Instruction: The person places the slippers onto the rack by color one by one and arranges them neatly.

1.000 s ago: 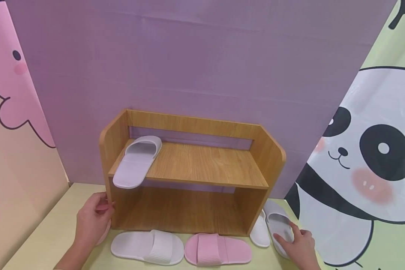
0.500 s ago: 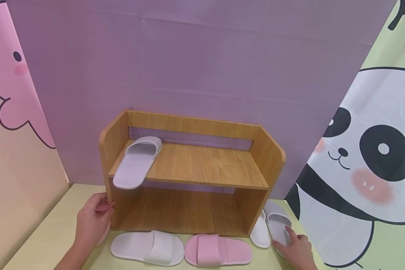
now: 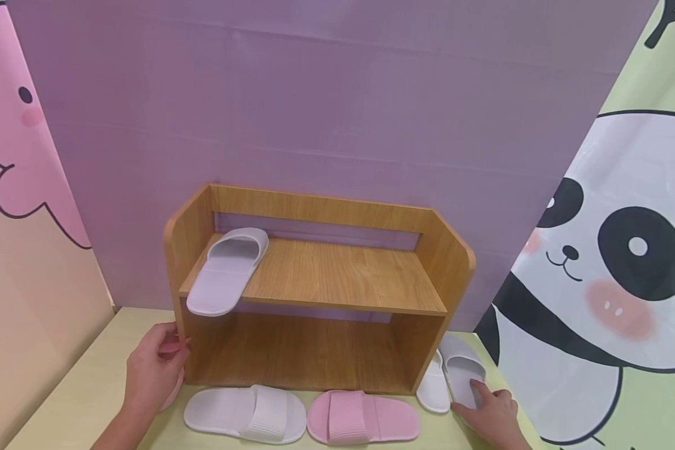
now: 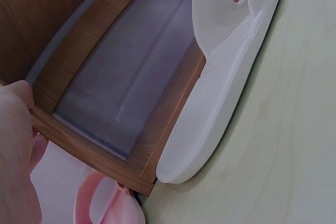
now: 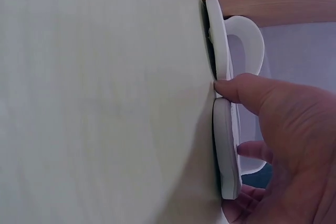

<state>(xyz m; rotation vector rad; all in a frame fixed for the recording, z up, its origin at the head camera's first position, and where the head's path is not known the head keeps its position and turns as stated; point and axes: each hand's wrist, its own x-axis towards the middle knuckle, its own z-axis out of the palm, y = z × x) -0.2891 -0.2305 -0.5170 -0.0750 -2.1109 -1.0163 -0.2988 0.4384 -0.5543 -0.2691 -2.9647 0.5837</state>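
My left hand [image 3: 153, 369] pinches the front edge of the left side panel of a two-tier wooden shoe rack [image 3: 343, 272]. Beside that panel, on the outer side, lies a pink slipper [image 4: 123, 208], partly hidden by the hand. At the right, my right hand [image 3: 494, 414] grips the heel end of a pale grey slipper [image 3: 462, 375] lying on the table. Its thumb [image 5: 231, 88] is at the slipper's left edge, one finger rests on the insole, and others curl at the far edge. A white slipper [image 3: 434, 387] lies between this slipper and the rack.
A lavender slipper [image 3: 225, 275] sits on the top shelf at the left, its heel over the front edge. Before the rack lie a white slipper [image 3: 219, 409] and a pink slipper [image 3: 390, 417], end to end. A purple backdrop [image 3: 337, 112] stands close behind.
My right hand has slid a little left and toward the heel of the pale grey slipper. The left hand and the rack have stayed in place.
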